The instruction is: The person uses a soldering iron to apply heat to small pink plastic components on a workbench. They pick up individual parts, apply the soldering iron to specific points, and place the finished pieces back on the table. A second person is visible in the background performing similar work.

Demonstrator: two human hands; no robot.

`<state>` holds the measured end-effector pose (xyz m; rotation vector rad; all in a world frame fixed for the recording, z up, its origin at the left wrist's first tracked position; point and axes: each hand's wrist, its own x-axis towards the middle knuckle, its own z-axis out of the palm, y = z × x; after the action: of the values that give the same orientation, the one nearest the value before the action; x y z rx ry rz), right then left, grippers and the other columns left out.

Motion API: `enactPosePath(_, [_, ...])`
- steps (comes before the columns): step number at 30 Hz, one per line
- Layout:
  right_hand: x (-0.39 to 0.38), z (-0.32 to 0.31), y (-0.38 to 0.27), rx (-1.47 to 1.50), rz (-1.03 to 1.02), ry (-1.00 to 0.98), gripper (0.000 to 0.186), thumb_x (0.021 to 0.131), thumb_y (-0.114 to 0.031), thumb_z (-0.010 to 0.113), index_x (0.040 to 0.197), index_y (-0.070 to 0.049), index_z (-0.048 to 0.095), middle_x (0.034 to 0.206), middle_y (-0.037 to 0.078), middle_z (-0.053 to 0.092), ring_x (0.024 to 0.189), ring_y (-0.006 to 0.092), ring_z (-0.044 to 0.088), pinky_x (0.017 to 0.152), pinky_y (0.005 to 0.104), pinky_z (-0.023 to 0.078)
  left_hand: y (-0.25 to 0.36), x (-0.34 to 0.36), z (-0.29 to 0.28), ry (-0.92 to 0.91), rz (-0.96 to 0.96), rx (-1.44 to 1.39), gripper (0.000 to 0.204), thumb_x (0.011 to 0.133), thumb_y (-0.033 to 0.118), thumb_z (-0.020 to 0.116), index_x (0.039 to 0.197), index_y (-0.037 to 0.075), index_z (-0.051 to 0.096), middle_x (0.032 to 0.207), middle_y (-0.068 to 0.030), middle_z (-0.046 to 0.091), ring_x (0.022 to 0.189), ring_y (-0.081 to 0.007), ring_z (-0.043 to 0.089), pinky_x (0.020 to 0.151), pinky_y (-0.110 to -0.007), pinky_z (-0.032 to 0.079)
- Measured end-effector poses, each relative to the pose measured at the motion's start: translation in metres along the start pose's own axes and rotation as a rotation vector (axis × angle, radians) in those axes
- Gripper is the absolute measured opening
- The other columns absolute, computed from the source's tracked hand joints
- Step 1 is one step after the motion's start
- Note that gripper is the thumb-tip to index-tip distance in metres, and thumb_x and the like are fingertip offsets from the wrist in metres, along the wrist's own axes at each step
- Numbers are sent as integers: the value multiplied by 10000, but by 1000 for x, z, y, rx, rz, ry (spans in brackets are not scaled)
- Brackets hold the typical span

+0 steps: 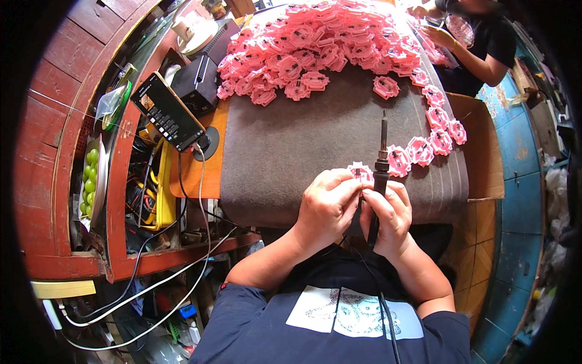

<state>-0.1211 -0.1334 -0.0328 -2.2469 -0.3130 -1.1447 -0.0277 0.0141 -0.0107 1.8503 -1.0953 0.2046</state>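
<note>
My left hand [330, 203] is closed round a small pink plastic part [359, 173] above the front of the dark grey mat [291, 145]. My right hand [388, 215] is closed on a black soldering iron [381, 182], its metal tip upright, and its thumb is beside the pink part, close to my left thumb; whether it also touches the part I cannot tell. Several similar pink parts [420, 151] lie along the mat's right side, the nearest just beyond the iron, and a large heap of them [315, 42] covers the far end of the mat.
At left stand a phone on a stand [167, 109], a black box [197, 85], cables and a red wooden cabinet [48, 182] with green fruit [90, 182]. At top right a co-worker [485, 60] handles pink parts. A cardboard box [479, 158] sits right of the mat.
</note>
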Motion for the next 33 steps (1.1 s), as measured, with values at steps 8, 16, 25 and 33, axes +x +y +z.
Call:
enactPosePath(8, [-4,2,2,-7,21,2,535,732,4,773,1254,-15,656,1167,179,734,971,371,701,879,462,550,1,2,0,-1,-30,-22,258,819,-21,761,1070,36,772,1040,-144,708,963,-344,717,860,-416,582])
enactPosePath(16, [-9,-20,2,92,35,66,383,891,-48,722,1263,-2,648,1029,167,723,880,339,682,807,458,544,0,4,-3,-59,-1,25,215,809,-44,766,1016,7,740,1007,-157,696,922,-351,710,833,-416,583])
enactPosePath(25, [-28,-64,-11,183,76,46,522,1034,-412,650,1218,76,642,871,145,698,709,294,655,674,405,551,4,6,-3,-69,44,93,208,808,-50,767,1006,7,739,990,-158,697,904,-349,708,833,-409,583])
enactPosePath(33, [-26,-72,-19,199,29,20,301,853,-77,698,1125,52,694,788,112,654,614,258,602,576,363,512,4,5,-4,-88,43,100,191,828,-44,769,1010,3,738,1000,-159,699,916,-348,710,836,-406,580])
